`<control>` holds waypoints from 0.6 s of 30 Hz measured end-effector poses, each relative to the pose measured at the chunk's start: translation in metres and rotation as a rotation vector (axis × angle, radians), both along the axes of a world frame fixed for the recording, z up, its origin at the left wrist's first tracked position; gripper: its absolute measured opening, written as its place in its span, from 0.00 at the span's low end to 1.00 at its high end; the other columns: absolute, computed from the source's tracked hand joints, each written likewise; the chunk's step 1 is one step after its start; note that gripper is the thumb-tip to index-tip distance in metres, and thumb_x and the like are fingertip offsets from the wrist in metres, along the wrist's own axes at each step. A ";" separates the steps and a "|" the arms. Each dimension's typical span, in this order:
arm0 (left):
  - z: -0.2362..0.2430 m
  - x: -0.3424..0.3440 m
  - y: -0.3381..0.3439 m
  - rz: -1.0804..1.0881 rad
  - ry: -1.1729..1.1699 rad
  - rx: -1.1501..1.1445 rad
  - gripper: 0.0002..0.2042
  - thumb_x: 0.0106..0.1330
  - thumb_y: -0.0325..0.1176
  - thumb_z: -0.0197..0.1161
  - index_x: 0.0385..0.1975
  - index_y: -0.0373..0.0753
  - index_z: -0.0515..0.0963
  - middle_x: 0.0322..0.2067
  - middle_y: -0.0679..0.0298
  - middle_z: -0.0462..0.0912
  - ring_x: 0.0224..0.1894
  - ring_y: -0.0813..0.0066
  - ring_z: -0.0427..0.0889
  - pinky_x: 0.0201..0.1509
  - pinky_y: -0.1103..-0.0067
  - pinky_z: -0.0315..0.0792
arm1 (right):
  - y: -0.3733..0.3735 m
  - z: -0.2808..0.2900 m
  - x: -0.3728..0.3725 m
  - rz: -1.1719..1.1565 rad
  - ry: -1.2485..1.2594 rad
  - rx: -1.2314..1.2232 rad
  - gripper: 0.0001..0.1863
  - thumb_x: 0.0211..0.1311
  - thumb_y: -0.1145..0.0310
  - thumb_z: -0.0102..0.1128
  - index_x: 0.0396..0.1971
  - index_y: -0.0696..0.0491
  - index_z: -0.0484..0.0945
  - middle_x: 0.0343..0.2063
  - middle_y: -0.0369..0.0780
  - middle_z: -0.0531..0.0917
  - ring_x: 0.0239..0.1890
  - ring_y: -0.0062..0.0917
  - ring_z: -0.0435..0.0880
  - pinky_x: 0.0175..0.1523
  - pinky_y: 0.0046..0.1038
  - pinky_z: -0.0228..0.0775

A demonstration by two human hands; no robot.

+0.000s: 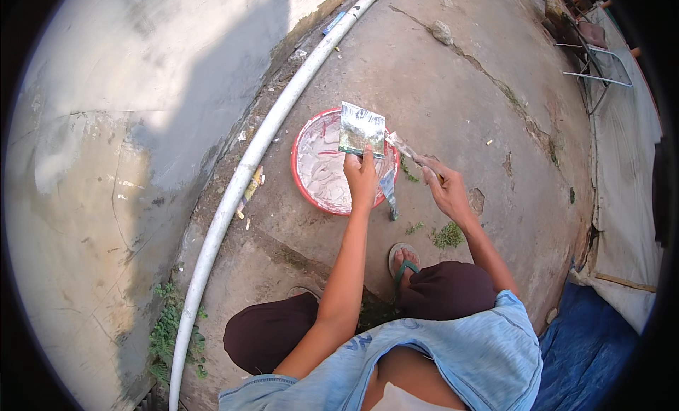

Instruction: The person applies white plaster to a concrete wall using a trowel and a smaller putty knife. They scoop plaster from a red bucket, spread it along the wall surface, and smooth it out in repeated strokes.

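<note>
My left hand [361,175] grips the lower edge of a flat square metal plate [362,129] smeared with white paste, held over a red basin [305,187]. The basin sits on the concrete ground and holds white paste. My right hand [443,187] holds a thin putty knife [400,147] whose blade tip meets the plate's right edge. A second grey trowel-like tool [389,193] leans at the basin's right rim. I am squatting, with one foot in a green sandal [403,260] below the basin.
A long white pipe [240,181] runs along the base of a grey plastered wall [106,149] on the left. Cracked concrete [509,96] stretches ahead. A metal folding frame [598,64] stands far right, with a blue tarp [587,347] and weeds [447,235] nearby.
</note>
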State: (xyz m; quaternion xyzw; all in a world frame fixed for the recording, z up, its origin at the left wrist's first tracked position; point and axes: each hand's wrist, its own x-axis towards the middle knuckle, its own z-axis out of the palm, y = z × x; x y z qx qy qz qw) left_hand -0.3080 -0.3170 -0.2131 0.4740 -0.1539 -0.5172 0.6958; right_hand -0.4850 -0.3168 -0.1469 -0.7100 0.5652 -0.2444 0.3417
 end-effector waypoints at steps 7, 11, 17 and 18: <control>-0.017 -0.036 -0.005 -0.020 -0.256 -0.011 0.11 0.73 0.31 0.53 0.46 0.28 0.72 0.35 0.65 0.77 0.34 0.83 0.71 0.39 0.80 0.69 | 0.007 -0.026 -0.022 -0.098 -0.123 0.152 0.15 0.70 0.69 0.53 0.52 0.52 0.81 0.24 0.32 0.76 0.26 0.13 0.68 0.32 0.19 0.64; -0.016 -0.068 -0.009 -0.038 -0.283 -0.031 0.11 0.73 0.31 0.54 0.45 0.29 0.72 0.35 0.66 0.77 0.34 0.83 0.72 0.38 0.80 0.70 | 0.005 -0.055 -0.046 -0.159 -0.284 0.113 0.15 0.69 0.70 0.53 0.52 0.53 0.80 0.31 0.33 0.83 0.26 0.13 0.68 0.32 0.19 0.64; -0.015 -0.083 -0.003 -0.192 -0.287 0.075 0.12 0.73 0.32 0.55 0.49 0.31 0.70 0.42 0.63 0.77 0.42 0.81 0.75 0.45 0.79 0.73 | 0.006 -0.074 -0.073 -0.195 -0.370 0.063 0.15 0.68 0.71 0.54 0.52 0.54 0.80 0.32 0.33 0.83 0.26 0.11 0.67 0.31 0.18 0.63; -0.018 -0.082 -0.001 -0.233 -0.295 0.093 0.13 0.73 0.32 0.55 0.52 0.32 0.69 0.45 0.62 0.76 0.45 0.79 0.75 0.48 0.78 0.74 | 0.006 -0.074 -0.075 -0.208 -0.382 0.052 0.15 0.68 0.71 0.54 0.52 0.54 0.80 0.30 0.33 0.83 0.26 0.11 0.66 0.31 0.18 0.63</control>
